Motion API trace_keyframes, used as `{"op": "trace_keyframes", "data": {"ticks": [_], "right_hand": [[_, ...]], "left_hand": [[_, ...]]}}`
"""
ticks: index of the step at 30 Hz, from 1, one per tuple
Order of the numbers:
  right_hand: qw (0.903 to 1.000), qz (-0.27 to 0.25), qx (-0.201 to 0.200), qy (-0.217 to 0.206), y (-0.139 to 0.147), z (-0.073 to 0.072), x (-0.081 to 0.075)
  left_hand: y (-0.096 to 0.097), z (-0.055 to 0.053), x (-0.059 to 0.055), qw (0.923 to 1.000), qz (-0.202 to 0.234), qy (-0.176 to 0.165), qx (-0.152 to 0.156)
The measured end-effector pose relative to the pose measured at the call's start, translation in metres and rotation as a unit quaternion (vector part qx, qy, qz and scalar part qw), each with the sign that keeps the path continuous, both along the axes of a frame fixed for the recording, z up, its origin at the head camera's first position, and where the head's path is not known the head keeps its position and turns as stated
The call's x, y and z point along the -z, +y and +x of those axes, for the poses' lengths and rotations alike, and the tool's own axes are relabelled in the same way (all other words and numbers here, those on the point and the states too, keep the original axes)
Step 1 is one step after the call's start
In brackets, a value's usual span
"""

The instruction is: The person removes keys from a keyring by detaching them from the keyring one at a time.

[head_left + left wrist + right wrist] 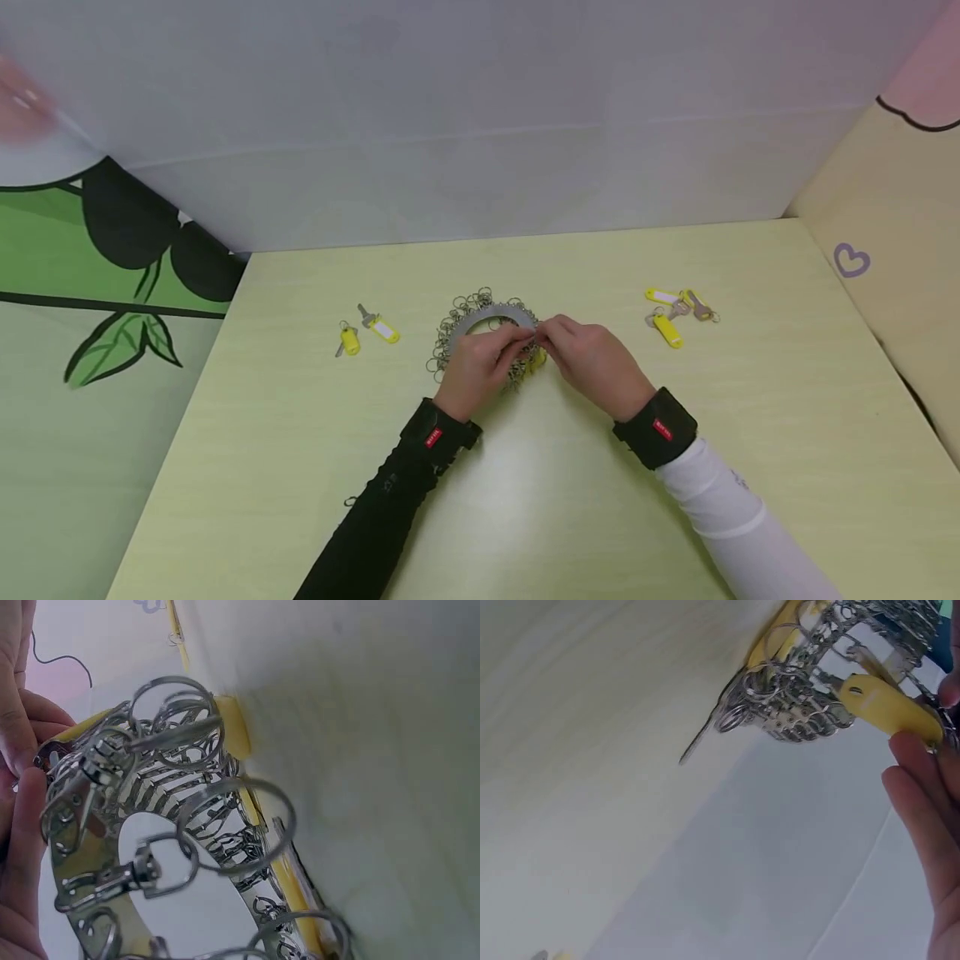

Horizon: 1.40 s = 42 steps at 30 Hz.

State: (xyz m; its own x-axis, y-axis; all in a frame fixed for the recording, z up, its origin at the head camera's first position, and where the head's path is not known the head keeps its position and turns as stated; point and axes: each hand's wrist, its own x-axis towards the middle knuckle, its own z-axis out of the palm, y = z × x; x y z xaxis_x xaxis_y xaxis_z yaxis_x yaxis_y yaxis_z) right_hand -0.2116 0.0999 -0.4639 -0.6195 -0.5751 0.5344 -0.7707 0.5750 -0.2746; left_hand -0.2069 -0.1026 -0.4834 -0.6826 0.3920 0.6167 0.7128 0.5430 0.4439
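Observation:
A flat grey metal ring (465, 320), hung all round with small clasps and wire loops, stands mid-table with some yellow key tags on its near right side. My left hand (474, 367) reaches across the ring, thumb and finger pinching a small metal clasp (46, 759) at its right edge. From the right, my right hand (596, 362) meets it there, fingertips together. In the right wrist view its fingers hold one end of a yellow key tag (889, 711), beside the clasps. The fingertips partly hide the joint between tag and clasp.
Two keys with yellow tags (384, 330) lie on the table left of the ring. Several more tagged keys (667, 330) lie in a group to the right. A pale wall (480, 192) stands behind the table's back edge.

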Motion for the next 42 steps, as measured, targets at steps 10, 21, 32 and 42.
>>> {"op": "trace_keyframes", "data": {"ticks": [10, 21, 32, 42], "right_hand": [[0.9967, -0.06, -0.003, -0.054, 0.0001, -0.0018, -0.0049], [0.9875, -0.117, -0.025, -0.103, 0.0045, -0.0042, -0.0043], [0.9792, -0.147, -0.012, -0.139, 0.0045, -0.0046, -0.0039], [0.9637, -0.201, -0.03, -0.173, 0.0019, -0.0042, -0.003]], "left_hand": [[0.0005, -0.0002, -0.0016, 0.9999, 0.008, -0.011, 0.0], [0.002, 0.0018, -0.0035, 0.9996, 0.015, -0.022, -0.001], [0.003, 0.0023, -0.003, 0.9942, 0.062, -0.088, -0.009], [0.0041, 0.0031, -0.0027, 0.994, 0.058, -0.09, -0.022]]}}
